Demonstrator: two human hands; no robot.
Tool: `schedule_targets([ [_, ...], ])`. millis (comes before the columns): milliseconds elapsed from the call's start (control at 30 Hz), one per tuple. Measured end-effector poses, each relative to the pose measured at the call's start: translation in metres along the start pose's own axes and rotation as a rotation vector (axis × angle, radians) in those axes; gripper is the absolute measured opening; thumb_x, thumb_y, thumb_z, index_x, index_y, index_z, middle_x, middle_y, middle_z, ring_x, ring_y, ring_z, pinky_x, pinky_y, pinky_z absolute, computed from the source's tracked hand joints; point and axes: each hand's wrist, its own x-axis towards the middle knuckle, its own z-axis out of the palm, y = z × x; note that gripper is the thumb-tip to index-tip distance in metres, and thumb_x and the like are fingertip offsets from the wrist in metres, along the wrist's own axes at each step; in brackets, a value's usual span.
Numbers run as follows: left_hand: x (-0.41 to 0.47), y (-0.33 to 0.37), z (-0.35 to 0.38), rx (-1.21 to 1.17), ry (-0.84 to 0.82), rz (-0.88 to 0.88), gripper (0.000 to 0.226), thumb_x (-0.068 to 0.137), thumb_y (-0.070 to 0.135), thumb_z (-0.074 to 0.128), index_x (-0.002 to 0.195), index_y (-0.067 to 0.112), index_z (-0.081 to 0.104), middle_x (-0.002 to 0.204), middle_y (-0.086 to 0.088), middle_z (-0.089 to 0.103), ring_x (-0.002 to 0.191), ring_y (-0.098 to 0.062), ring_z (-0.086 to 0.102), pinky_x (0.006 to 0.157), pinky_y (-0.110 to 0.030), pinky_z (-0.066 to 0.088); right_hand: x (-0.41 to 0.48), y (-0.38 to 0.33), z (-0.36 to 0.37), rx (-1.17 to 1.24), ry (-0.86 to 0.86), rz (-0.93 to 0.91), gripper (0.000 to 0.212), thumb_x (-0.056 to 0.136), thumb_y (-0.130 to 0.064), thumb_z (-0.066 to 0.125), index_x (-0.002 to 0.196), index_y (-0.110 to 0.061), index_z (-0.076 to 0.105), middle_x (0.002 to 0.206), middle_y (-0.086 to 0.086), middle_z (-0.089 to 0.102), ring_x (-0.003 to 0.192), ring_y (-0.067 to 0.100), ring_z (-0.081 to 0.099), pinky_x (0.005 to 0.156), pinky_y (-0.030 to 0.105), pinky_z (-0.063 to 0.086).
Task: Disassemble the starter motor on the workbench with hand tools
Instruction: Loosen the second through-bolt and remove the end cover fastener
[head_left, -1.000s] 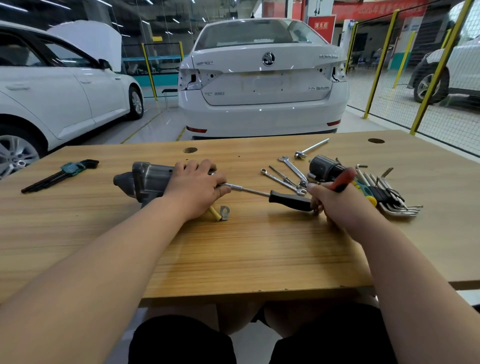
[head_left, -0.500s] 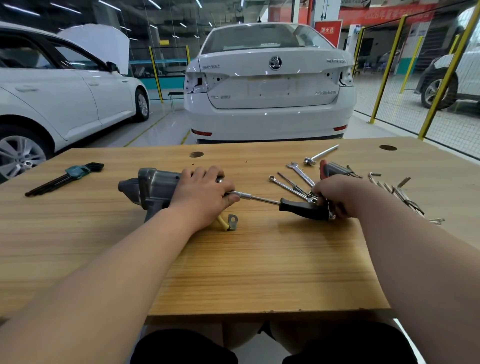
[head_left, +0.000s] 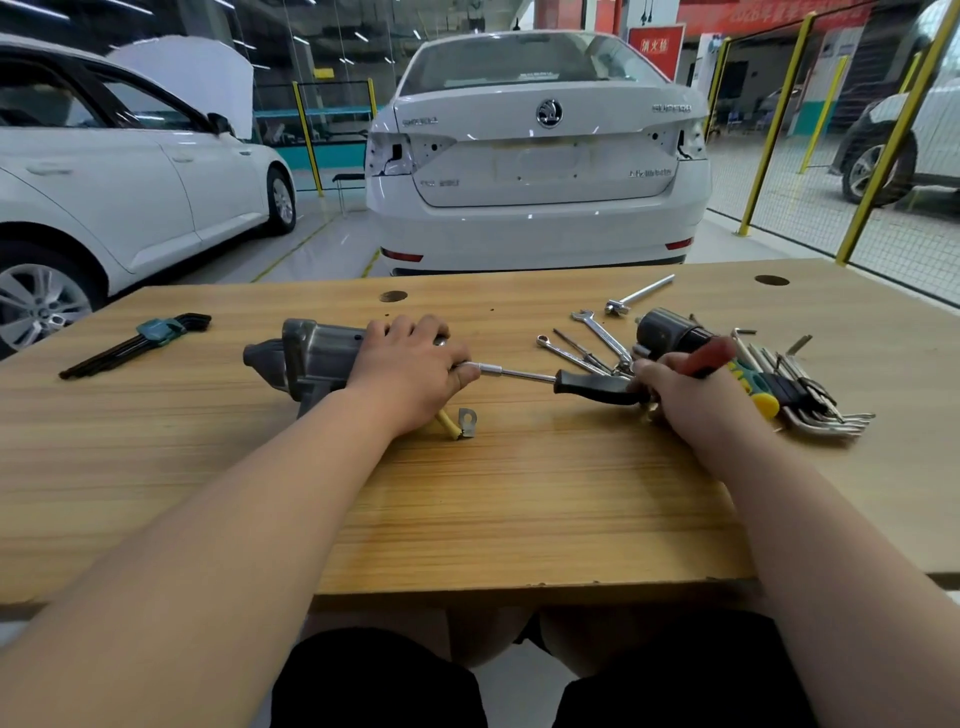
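Starter motor (head_left: 311, 358): on its side at the left-middle of the workbench (head_left: 467, 493), nose pointing left.
Left hand (head_left: 410, 364): palm down on the motor's right end with the fingers curled over the housing. I take this as a firm hold to keep the round body from rolling under tool load.
Black-handled driver (head_left: 597, 387): flat on the bench, with its shaft running to the motor end under my left thumb. I judge it is lined up with a fastener there.
Right hand (head_left: 675, 384): closed round a red-handled tool (head_left: 709, 356), whose handle pokes up and right. My fingertips sit by the black handle's butt, but I cannot tell if they touch it.
Wrenches (head_left: 597, 332) and hex keys (head_left: 810, 400): fanned just beyond my right hand, within easy reach.
Yellow wire (head_left: 449, 423): it pokes out below my left wrist.
Change from half a second ago: my right hand lay forward over the wrench pile and has drawn back with the red handle raised. The motor, the driver and my left hand are unmoved.
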Motion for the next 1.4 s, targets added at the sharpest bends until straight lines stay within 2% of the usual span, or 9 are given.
schedule_targets([
  [100,0.0,0.0,-0.001,0.001,-0.007,-0.002,0.047,0.095,0.062,0.02,0.126,0.042,0.049,0.139,0.003,0.036,0.124,-0.024,0.033,0.1,-0.044,0.022,-0.016,0.006,-0.004,-0.103,-0.009,-0.089,0.018,0.093,-0.039,0.063,0.082,-0.027,0.071,0.082,-0.001,0.065,0.079,0.015,0.058,0.06,0.027,0.036],
  [267,0.002,0.0,0.0,-0.011,-0.006,-0.009,0.047,0.094,0.063,0.023,0.125,0.042,0.05,0.138,0.003,0.038,0.123,-0.024,0.034,0.1,-0.044,0.023,-0.023,0.003,-0.009,-0.172,-0.049,-0.12,0.017,0.094,-0.041,0.061,0.086,-0.031,0.071,0.084,-0.006,0.064,0.08,0.011,0.057,0.06,0.026,0.036],
  [433,0.0,0.0,0.003,-0.015,0.047,0.005,0.045,0.094,0.062,0.025,0.122,0.042,0.053,0.136,0.004,0.04,0.122,-0.024,0.035,0.097,-0.043,0.024,0.008,-0.016,-0.006,0.113,-0.025,0.134,0.036,0.097,-0.037,0.056,0.072,-0.014,0.065,0.068,-0.001,0.074,0.059,0.016,0.052,0.057,0.032,0.04],
  [633,0.0,0.0,0.004,-0.016,0.061,0.008,0.045,0.094,0.062,0.025,0.121,0.041,0.054,0.136,0.003,0.04,0.122,-0.023,0.036,0.098,-0.043,0.023,0.055,-0.035,-0.004,-0.083,-0.061,0.339,0.023,0.097,-0.035,0.052,0.1,-0.013,0.058,0.048,-0.002,0.063,0.044,0.01,0.041,0.042,0.023,0.032],
  [833,-0.001,-0.001,0.005,-0.012,0.074,0.012,0.043,0.094,0.062,0.025,0.12,0.042,0.053,0.136,0.003,0.04,0.121,-0.023,0.036,0.098,-0.043,0.023,0.068,-0.037,0.006,-0.384,-0.181,0.444,0.03,0.099,-0.025,0.048,0.074,-0.009,0.055,0.059,0.006,0.047,0.05,0.017,0.037,0.042,0.024,0.031],
  [933,-0.001,-0.001,0.006,-0.013,0.08,0.014,0.043,0.094,0.063,0.025,0.119,0.042,0.054,0.136,0.003,0.04,0.121,-0.023,0.036,0.098,-0.044,0.023,0.067,-0.035,0.007,-0.375,-0.146,0.418,0.025,0.099,-0.023,0.048,0.081,-0.007,0.056,0.064,0.007,0.048,0.051,0.018,0.039,0.039,0.022,0.033],
  [1067,0.0,-0.001,0.006,-0.015,0.064,0.011,0.045,0.094,0.063,0.025,0.121,0.041,0.052,0.136,0.004,0.039,0.121,-0.023,0.036,0.098,-0.044,0.023,0.056,-0.023,0.006,-0.13,-0.009,0.243,0.019,0.096,-0.031,0.051,0.104,-0.014,0.056,0.082,0.006,0.058,0.065,0.017,0.048,0.052,0.031,0.035],
  [1233,0.001,0.0,0.003,-0.024,0.042,-0.001,0.045,0.093,0.064,0.025,0.125,0.043,0.049,0.136,0.005,0.039,0.122,-0.023,0.035,0.098,-0.044,0.022,0.02,-0.014,0.001,0.038,0.07,0.053,0.035,0.097,-0.04,0.051,0.082,-0.012,0.067,0.074,0.003,0.065,0.066,0.018,0.056,0.059,0.032,0.036],
  [1400,0.0,0.0,0.002,-0.012,0.034,0.006,0.047,0.094,0.063,0.021,0.124,0.041,0.05,0.137,0.004,0.039,0.123,-0.024,0.034,0.098,-0.045,0.022,-0.009,-0.001,-0.007,-0.21,-0.034,-0.142,0.036,0.101,-0.042,0.047,0.079,-0.024,0.069,0.081,0.003,0.065,0.074,0.014,0.057,0.061,0.028,0.036],
])
